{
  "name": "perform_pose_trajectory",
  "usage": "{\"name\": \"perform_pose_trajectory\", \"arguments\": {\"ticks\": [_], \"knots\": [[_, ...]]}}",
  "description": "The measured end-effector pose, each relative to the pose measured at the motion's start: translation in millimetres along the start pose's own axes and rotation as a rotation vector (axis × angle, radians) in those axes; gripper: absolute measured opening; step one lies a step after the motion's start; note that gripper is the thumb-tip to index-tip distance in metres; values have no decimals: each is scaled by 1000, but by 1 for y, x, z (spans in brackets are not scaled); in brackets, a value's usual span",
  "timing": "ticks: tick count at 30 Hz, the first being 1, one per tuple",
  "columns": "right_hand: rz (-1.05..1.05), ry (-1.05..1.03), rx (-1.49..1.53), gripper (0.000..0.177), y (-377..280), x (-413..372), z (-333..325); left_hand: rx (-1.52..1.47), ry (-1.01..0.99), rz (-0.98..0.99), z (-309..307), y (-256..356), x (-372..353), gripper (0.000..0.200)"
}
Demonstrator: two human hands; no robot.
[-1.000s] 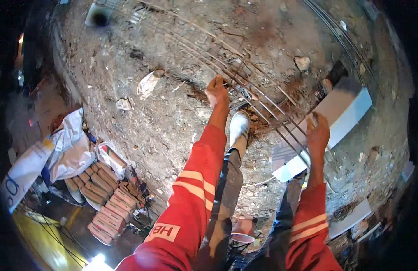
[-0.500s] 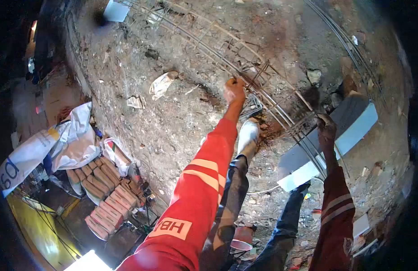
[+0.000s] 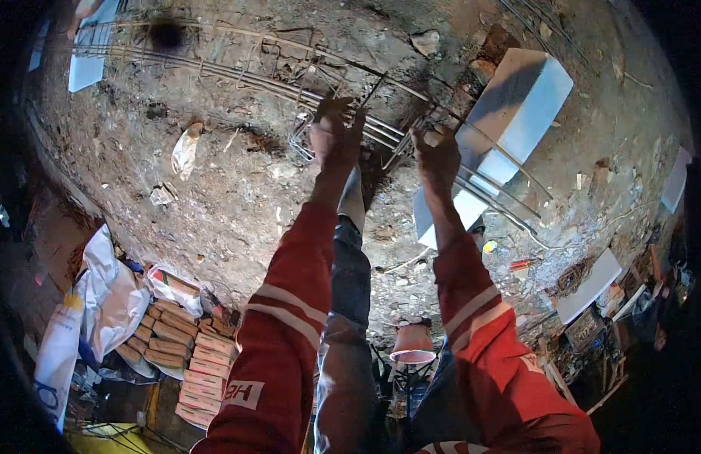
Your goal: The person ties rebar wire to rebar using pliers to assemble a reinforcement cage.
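A long rebar cage [image 3: 244, 76] of thin steel bars and bent wire stirrups lies across the upper middle, its near end resting over a pale block. My left hand [image 3: 335, 140] is at the long bars, thumb and fingers apart around them. Further right, my right hand [image 3: 439, 155] has its fingers curled on a stirrup [image 3: 400, 151] near the cage's end. Its fingertips partly hide the contact. Beneath the left hand, a few loose bent stirrups [image 3: 299, 144] lie by the bars.
The pale block [image 3: 517, 113] props the bars at right; another block [image 3: 87, 57] stands far left. Stacked bricks [image 3: 203, 374] and white sacks [image 3: 112, 303] lie lower left. A bucket [image 3: 412, 344] sits near my legs. Boards and scrap [image 3: 589, 287] lie right. Rubble covers the ground.
My view has turned, and the cage now lies flatter across it. My hands are closer together along the bars. The left fingers have loosened from a fist; the right hand is at a stirrup.
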State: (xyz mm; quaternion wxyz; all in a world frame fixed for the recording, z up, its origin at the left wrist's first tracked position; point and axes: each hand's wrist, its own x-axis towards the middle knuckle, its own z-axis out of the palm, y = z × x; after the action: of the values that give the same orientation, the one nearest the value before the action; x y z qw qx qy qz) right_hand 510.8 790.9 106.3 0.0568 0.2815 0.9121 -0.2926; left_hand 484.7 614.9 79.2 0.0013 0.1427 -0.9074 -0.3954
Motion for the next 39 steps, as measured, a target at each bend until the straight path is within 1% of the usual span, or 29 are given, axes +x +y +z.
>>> {"name": "perform_pose_trajectory", "arguments": {"ticks": [1, 2, 3, 5, 7, 8, 9, 10, 12, 13, 14, 15, 16, 19, 20, 22, 23, 24, 26, 27, 28, 30, 31, 32, 33, 34, 36, 38, 39], "knots": [[64, -36, -68, 54, -1, 1, 8, 5, -2, -1, 6, 0, -2, 20], [128, -72, -138, 58, -2, 4, 16, 117, 2, -21, 12, -1, 0, 20], [134, -73, -139, 58, -5, 7, 19, 225, 3, -40, 17, -1, -1, 21], [148, -172, -61, 61, -14, 9, 19, 225, -5, -66, 17, 4, -1, 22], [110, -151, -25, 59, -20, 4, 17, 148, -14, -150, 16, 8, 3, 25], [63, -125, 11, 58, -23, 6, 15, 142, -17, -142, 14, 10, 5, 25], [-32, -9, -2, 55, -23, 4, 20, 168, -24, -130, 13, 9, 6, 25], [27, -64, 90, 49, -19, 2, 19, 195, -30, -118, 13, 9, 6, 24], [-55, 15, 241, 42, -16, -5, 17, 165, 5, -66, 13, 8, 6, 19], [-51, 21, 243, 42, -17, -7, 15, 203, 96, 28, 13, 7, 6, 17], [29, 65, 97, 39, -17, -9, 12, 239, 181, 120, 13, 6, 3, 16], [113, 107, -53, 36, -19, -12, 4, 207, 95, 29, 4, 26, 2, 17], [130, 113, -58, 36, -18, -14, -3, 204, 78, 36, 5, 33, 0, 17], [350, -194, 43, 31, -23, -24, -23, -12, -264, 65, 8, 48, -6, 19], [361, -193, 47, 31, -19, -31, -18, -7, -273, 69, 13, 47, -7, 19], [297, -128, 130, 29, -16, -43, -6, 22, -345, 231, 24, 43, -4, 21], [304, -116, 229, 27, -14, -46, -1, 22, -382, 229, 28, 41, -5, 22], [308, -118, 230, 27, -12, -48, 5, 25, -385, 228, 31, 40, -4, 22], [169, 18, 158, 25, -5, -51, 23, 10, -584, -20, 37, 39, -2, 21], [345, 16, 284, 22, -8, -48, 23, -1, -584, -66, 39, 37, -1, 19], [349, 19, 287, 22, -9, -45, 21, 1, -588, -62, 41, 33, 0, 19], [382, -67, 235, 19, -12, -39, 14, 80, -474, 123, 37, 33, 3, 18], [383, -69, 236, 19, -14, -39, 8, 89, -572, 41, 33, 37, 8, 19], [328, -70, 186, 18, -16, -40, 1, 91, -572, 40, 29, 42, 8, 19], [273, -71, 137, 18, -17, -40, -2, 109, -513, 81, 25, 43, 8, 19], [274, -73, 139, 18, -14, -41, 1, 128, -454, 120, 22, 44, 8, 19], [200, 4, 147, 18, -10, -41, 5, 172, -492, 80, 20, 45, 9, 20], [247, 23, 168, 19, -9, -45, 8, 195, -454, 61, 22, 44, 7, 20], [290, 43, 187, 20, -13, -47, 7, 143, -303, 179, 21, 48, 0, 22]]}}
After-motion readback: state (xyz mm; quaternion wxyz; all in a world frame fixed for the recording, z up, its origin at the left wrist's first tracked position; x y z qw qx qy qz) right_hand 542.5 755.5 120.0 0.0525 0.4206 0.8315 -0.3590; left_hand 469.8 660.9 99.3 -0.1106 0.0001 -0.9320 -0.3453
